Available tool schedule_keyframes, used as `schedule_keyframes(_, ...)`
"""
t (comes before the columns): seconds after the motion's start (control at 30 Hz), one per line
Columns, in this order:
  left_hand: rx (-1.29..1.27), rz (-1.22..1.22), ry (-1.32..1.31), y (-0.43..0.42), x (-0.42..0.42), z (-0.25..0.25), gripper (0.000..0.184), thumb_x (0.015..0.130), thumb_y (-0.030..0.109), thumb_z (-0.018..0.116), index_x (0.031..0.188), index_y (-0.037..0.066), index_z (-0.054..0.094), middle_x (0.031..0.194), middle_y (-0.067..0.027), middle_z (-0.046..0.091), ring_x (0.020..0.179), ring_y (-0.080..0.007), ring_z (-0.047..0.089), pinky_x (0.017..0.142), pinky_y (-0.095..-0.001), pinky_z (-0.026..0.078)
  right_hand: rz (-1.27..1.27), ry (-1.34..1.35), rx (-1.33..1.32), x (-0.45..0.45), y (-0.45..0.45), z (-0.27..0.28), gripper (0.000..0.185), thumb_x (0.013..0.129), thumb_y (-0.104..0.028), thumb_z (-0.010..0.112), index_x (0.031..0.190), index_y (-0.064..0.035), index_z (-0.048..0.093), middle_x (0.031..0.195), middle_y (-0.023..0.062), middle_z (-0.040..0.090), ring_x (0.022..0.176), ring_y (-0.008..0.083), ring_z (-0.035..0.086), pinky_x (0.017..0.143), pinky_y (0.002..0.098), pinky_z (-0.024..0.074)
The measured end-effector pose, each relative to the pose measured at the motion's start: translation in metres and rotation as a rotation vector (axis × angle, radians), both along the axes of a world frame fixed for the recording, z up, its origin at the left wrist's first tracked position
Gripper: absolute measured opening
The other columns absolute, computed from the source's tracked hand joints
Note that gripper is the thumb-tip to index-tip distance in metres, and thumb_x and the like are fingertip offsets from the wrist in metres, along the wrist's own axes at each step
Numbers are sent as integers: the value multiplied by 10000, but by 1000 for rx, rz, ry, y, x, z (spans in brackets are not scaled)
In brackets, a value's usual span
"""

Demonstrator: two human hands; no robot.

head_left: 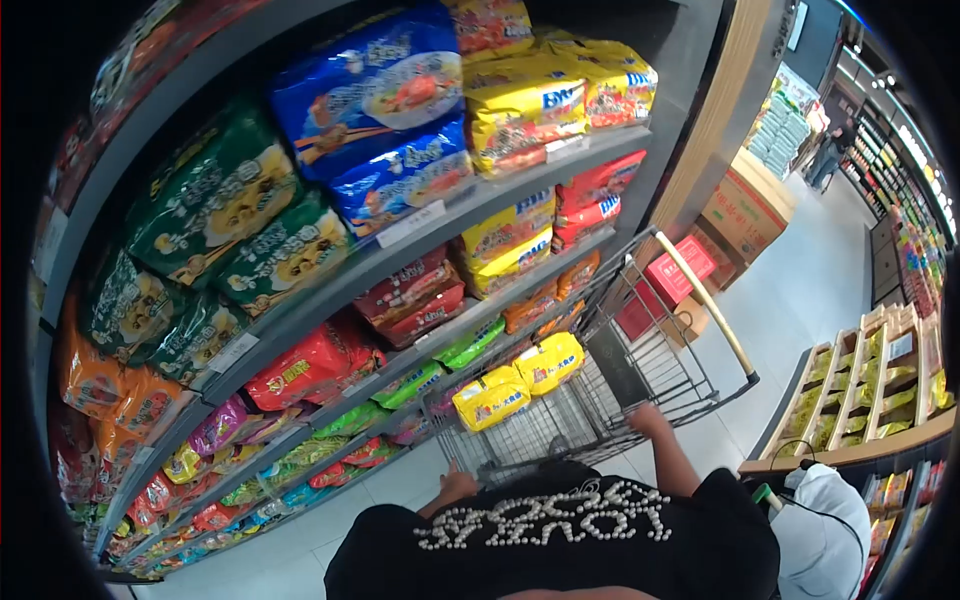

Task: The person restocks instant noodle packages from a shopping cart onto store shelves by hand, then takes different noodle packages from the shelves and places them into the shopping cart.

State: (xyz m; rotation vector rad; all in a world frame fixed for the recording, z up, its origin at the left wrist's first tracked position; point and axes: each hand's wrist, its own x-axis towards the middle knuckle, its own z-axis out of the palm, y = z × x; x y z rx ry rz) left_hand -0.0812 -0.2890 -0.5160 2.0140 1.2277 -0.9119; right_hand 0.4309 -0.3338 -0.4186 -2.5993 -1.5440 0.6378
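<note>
Yellow packs, grey cart, cream handle; black shirt, pearly lettering

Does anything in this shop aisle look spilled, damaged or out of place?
Nothing clearly stands out. The two yellow packs sit together in the shopping cart, and I see no spill on the visible floor. The shelves look bent, probably just from the wide-angle view; small tears would be hard to see.

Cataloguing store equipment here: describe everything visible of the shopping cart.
The shopping cart has a grey, metal-looking wire basket, a pale handle and a dark panel. It stands beside the shelves on light tiled floor, handle toward the right. Two yellow packs lie inside. The right hand touches its near rim; the left hand is by the end opposite the handle, contact unclear.
</note>
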Motion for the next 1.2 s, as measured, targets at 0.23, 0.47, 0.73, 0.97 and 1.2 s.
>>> schedule_keyframes(0.23,-132,240,106,8,17,-15,290,869,290,475,998,133,682,1070,-53,639,1366,-326,236,1051,-651,199,74,820,386,34,251,215,419,945,-398,463,696,-82,579,613,40,590,559,135,545,526,313,443)
schedule_keyframes(0.47,-31,308,18,-5,35,-32,305,875,286,462,913,77,681,844,-110,671,981,-313,610,1100,-557,182,-497,1387,560,58,409,284,443,853,-545,592,858,-110,511,749,23,479,635,179,544,530,335,513)
schedule_keyframes(0.73,296,701,-394,-70,53,-17,272,843,297,546,851,54,668,786,-168,670,803,-366,638,843,-484,470,-533,1315,998,52,411,245,204,883,-242,617,751,-108,535,672,4,513,522,154,514,409,338,415)
schedule_keyframes(0.97,467,614,-740,-40,59,-4,247,880,267,550,898,41,647,858,-206,652,823,-373,628,751,-461,498,-552,1388,1271,27,260,244,101,903,-110,554,844,-33,525,787,101,629,571,241,610,479,371,508)
schedule_keyframes(1.2,-262,1100,-1295,25,124,73,383,941,400,527,1137,80,600,1016,-62,657,957,-217,617,793,-358,477,-399,1011,574,-40,108,223,71,871,-93,587,885,-38,629,755,7,592,671,107,567,550,259,478)
